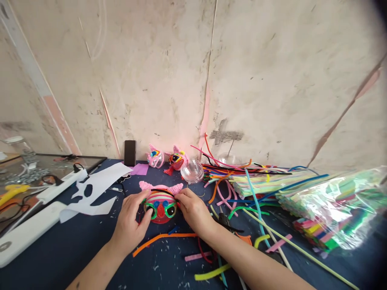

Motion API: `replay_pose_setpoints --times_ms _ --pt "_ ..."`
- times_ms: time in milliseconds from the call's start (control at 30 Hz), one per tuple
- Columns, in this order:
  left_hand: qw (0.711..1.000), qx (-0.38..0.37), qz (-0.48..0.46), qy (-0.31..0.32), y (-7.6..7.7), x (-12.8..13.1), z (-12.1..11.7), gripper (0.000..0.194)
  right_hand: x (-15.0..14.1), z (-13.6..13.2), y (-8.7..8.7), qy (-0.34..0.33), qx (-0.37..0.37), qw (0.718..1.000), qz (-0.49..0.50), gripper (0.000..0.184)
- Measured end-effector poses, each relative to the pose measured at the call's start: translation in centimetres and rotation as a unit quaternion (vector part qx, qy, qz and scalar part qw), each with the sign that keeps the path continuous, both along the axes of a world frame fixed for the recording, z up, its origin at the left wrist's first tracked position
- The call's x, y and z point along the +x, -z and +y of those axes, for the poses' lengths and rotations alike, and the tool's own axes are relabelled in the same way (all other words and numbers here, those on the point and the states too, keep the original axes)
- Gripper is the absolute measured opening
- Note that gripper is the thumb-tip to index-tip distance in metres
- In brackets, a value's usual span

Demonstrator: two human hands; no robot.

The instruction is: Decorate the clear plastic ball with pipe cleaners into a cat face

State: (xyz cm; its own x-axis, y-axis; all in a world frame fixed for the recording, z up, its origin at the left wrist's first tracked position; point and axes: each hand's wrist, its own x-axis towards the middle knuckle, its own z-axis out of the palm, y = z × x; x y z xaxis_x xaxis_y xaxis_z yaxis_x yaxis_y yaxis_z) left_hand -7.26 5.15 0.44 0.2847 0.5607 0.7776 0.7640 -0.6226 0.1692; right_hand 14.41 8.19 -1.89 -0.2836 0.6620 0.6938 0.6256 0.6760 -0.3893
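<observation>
A lion-like animal head (159, 219) made of pipe cleaners on a clear round shell sits on the dark blue tabletop. It has pink ears, green-rimmed black eyes and a red nose. My left hand (131, 215) grips its left side, the thumb beside the eye. At the upper right, under the pink ear, the closed fingers of my right hand (193, 209) pinch the end of a black pipe cleaner (160, 191) that arches over the striped forehead. Those fingertips are partly hidden. An orange pipe cleaner (165, 240) lies just in front of the head.
Two similar heads (155, 158) and a clear plastic shell (192, 171) stand near the wall beside a phone (130, 153). Loose pipe cleaners and a plastic bag (341, 209) crowd the right. Cut white paper (99, 181) and a power strip (62, 185) lie left.
</observation>
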Motion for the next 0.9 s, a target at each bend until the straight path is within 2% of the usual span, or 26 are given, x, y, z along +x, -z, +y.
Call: replay_pose_setpoints --times_ms 100,167,333,467,567,667,767,900 --pt "0.998 0.048 -0.010 0.030 -0.3 0.0 -0.3 0.043 0.1 0.1 0.2 -0.004 0.007 1.000 -0.004 0.027" --pt "0.997 0.054 0.026 0.051 -0.6 0.3 -0.6 0.046 0.1 0.2 0.2 -0.008 0.009 1.000 -0.010 0.027" --pt "0.989 -0.003 0.144 0.037 -0.3 1.5 -0.7 0.050 0.0 0.1 0.0 -0.014 0.012 1.000 -0.011 0.026" --pt "0.986 -0.030 0.163 0.015 0.1 1.7 -0.4 0.056 0.1 -0.1 -0.2 -0.012 0.017 1.000 -0.014 0.028" --pt "0.987 -0.025 0.160 0.010 0.1 1.6 -0.6 0.054 0.3 -0.3 -0.6 0.032 0.003 0.999 -0.023 0.024" --pt "0.988 -0.020 0.152 0.005 -0.1 1.5 -0.9 0.052 0.5 -0.5 -1.1 0.080 -0.049 0.996 -0.009 0.016" --pt "0.986 -0.022 0.165 -0.002 -0.1 1.4 -0.9 0.050 0.5 -0.5 -1.2 0.046 -0.083 0.995 0.026 0.017" --pt "0.981 -0.018 0.191 -0.008 0.0 1.4 -0.8 0.049 0.3 -0.2 -0.7 -0.011 -0.081 0.995 0.050 0.027"
